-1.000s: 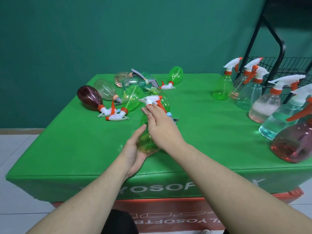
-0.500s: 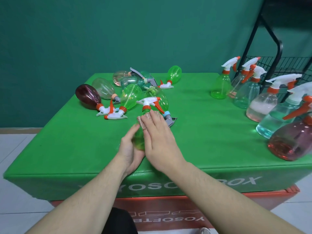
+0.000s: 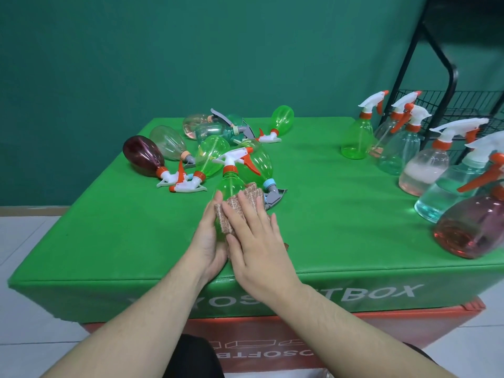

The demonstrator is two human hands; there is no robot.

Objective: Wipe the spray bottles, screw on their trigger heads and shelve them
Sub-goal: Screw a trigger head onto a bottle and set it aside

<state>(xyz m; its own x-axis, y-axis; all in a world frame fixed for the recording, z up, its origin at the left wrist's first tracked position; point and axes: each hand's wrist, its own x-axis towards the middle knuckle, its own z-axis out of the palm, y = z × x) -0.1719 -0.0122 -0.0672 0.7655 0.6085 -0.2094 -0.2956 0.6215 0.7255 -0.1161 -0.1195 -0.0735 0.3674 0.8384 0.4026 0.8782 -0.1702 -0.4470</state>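
Green padding covers the surface (image 3: 313,214), where the green bottle (image 3: 231,186) now stands upright instead of tilted. With its fingers straight, the right hand (image 3: 256,241) presses a newly visible cloth (image 3: 242,205) against it; left hand (image 3: 208,241) cups its side. Wiping appears underway.

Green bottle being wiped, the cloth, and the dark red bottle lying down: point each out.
green bottle (image 3: 230,184), head view: on its shoulder, below the orange collar.
cloth (image 3: 249,196), head view: on the folded part above the right fingertips.
dark red bottle (image 3: 143,155), head view: on the middle of its body.
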